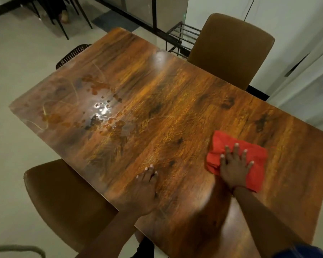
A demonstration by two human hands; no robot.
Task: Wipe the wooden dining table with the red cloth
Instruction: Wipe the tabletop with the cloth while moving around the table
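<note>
While right hand [234, 170] presses red cloth [256, 157] flat | left hand [144, 189] flat, empty, by table [175, 101] edge

The scene is taken by a single wide-angle camera worn on the head, set above the near edge of the wooden dining table [175, 112] and tilted forward and down. The table is seen from close by, nearly whole, slanting from far left to near right. The left hand [145, 185] and right hand [233, 170] are caught low in the frame, nearest the lens.
</note>
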